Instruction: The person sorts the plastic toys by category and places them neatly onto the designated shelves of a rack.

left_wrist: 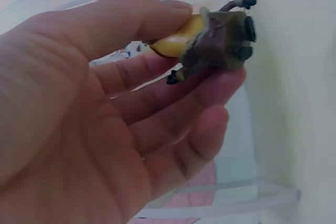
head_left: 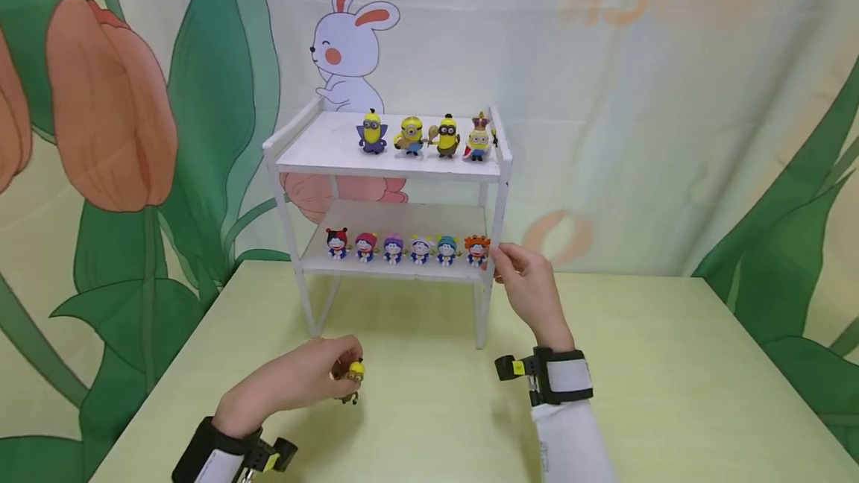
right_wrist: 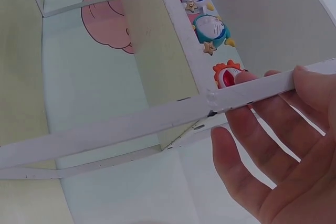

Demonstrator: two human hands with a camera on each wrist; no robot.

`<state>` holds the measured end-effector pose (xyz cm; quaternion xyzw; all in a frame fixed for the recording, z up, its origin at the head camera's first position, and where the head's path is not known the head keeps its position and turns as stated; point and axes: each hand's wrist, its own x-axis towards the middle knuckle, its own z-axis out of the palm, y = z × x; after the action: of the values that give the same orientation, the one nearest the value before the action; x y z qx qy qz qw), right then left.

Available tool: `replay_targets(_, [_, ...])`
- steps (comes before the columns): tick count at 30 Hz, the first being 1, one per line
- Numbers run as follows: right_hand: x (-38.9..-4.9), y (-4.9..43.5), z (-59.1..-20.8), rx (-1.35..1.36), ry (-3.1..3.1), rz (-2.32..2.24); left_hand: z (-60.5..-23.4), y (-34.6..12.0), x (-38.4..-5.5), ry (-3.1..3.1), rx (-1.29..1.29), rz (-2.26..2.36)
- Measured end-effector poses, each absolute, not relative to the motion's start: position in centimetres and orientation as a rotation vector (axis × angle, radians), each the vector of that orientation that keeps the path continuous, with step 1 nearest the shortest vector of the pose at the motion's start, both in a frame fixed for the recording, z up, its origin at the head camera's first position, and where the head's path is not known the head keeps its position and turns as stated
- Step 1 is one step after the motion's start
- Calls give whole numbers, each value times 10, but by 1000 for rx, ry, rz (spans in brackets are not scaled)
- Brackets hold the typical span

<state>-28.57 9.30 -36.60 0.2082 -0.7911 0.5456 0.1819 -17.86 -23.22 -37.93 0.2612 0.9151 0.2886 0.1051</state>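
My left hand (head_left: pixel 302 375) pinches a small yellow-and-brown Minion figurine (head_left: pixel 354 375) between thumb and fingers, low in front of the shelf. In the left wrist view that figurine (left_wrist: pixel 215 43) lies sideways, its dark feet pointing right. My right hand (head_left: pixel 530 285) grips the front right post of the white shelf (head_left: pixel 396 274). Its thumb lies on one side of the post (right_wrist: pixel 257 90) and the fingers reach round the other. One fingertip is right at the figurine with the orange-red crab-like hat (right_wrist: pixel 227 74), the rightmost of the lower row.
Several Minion figurines (head_left: pixel 411 136) stand on the top board (head_left: pixel 315 151), towards its right. Along the lower board's front edge sit several blue-and-white Doraemon figurines (head_left: pixel 393 248) in coloured hats. The shelf stands on a pale yellow-green table (head_left: pixel 671 393), before a printed curtain (head_left: pixel 671 133).
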Motion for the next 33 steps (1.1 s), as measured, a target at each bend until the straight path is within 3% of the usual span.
replay_targets(33, [-286, 92, -369, 597, -2228, 1547, -210, -239, -182, 3085, 987, 631])
